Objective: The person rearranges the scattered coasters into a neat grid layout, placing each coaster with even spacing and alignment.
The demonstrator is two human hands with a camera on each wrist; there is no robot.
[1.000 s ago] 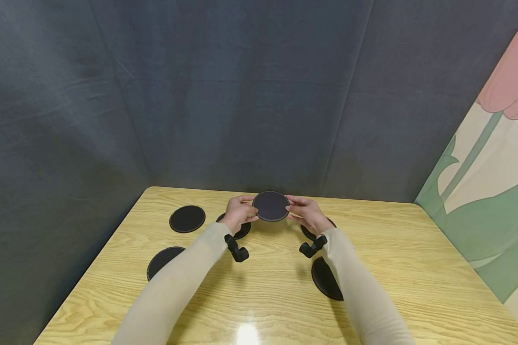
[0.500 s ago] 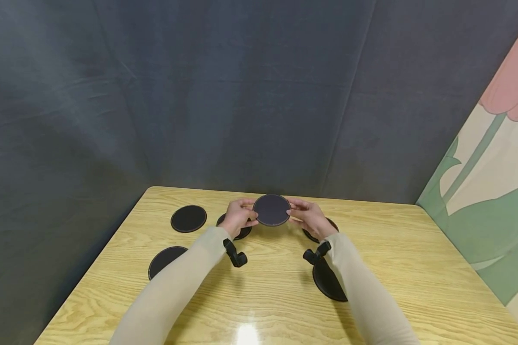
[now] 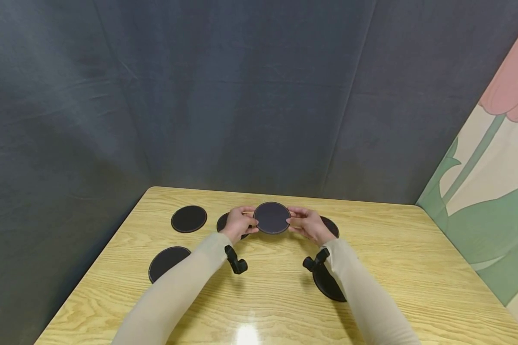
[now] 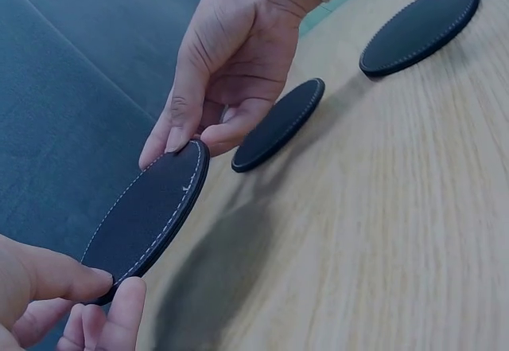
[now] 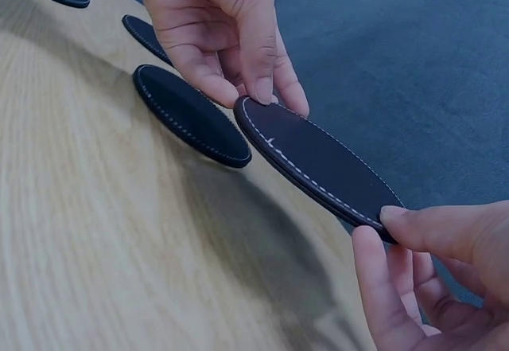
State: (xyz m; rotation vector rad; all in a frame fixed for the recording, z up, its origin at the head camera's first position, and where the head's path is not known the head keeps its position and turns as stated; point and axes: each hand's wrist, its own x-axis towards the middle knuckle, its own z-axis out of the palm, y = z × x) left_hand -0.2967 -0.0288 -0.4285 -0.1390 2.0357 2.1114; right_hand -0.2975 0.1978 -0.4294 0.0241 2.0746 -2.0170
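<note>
Between my two hands is a round black coaster (image 3: 272, 218) with light stitching round its rim, raised over the table and casting a shadow there. My left hand (image 3: 239, 224) pinches its left edge, thumb on top. The opposite edge is pinched by my right hand (image 3: 308, 224) in the same way. In the left wrist view the held coaster (image 4: 151, 212) is tilted, and a small pale thread mark shows by the stitching. Behind the left hand lies another coaster (image 3: 222, 222), partly covered. One more coaster (image 3: 330, 226) peeks out behind the right hand.
On the wooden table (image 3: 267, 297) a coaster (image 3: 189, 219) lies at the back left. Nearer, a coaster (image 3: 166, 262) is partly under the left sleeve, and another coaster (image 3: 328, 283) under the right sleeve. A dark curtain (image 3: 250, 96) stands behind the table.
Both hands have come slightly nearer and lower with the coaster between them. The grip on it is unchanged, and the other coasters stay put.
</note>
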